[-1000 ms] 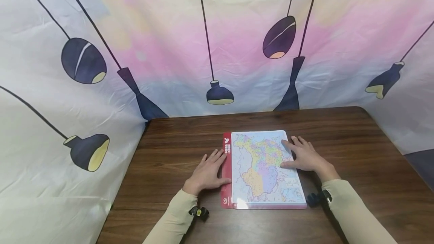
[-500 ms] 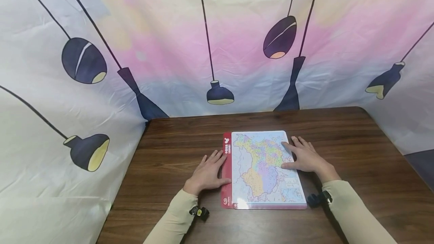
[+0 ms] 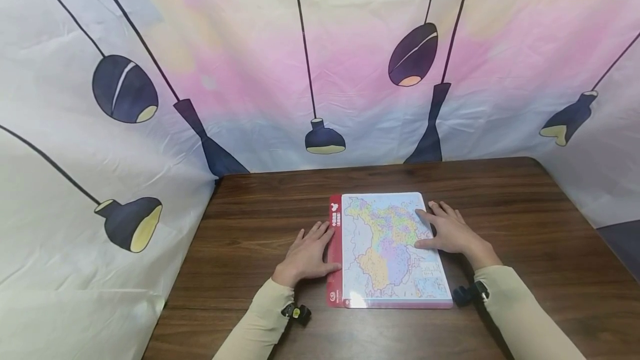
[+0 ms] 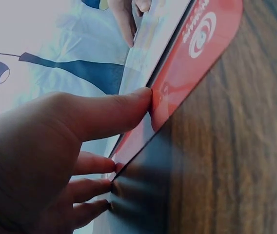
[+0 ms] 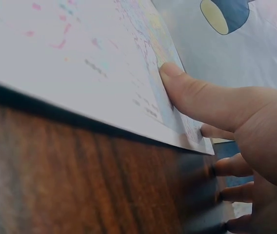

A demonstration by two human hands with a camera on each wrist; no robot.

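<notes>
A flat map board (image 3: 387, 249) with a coloured map and a red left strip (image 3: 334, 249) lies on the brown wooden table (image 3: 250, 226). My left hand (image 3: 307, 254) rests flat on the table at the board's left edge, thumb touching the red strip (image 4: 197, 53). In the left wrist view the left thumb (image 4: 109, 114) presses that edge. My right hand (image 3: 447, 232) lies flat on the board's right side, thumb and forefinger on the map. The right wrist view shows the right thumb (image 5: 202, 100) lying on the map board (image 5: 70, 58).
A cloth backdrop (image 3: 320, 65) printed with dark hanging lamps surrounds the table at the back and both sides. Small black wrist cameras (image 3: 295, 312) sit by each sleeve. The table's front edge runs close to my forearms.
</notes>
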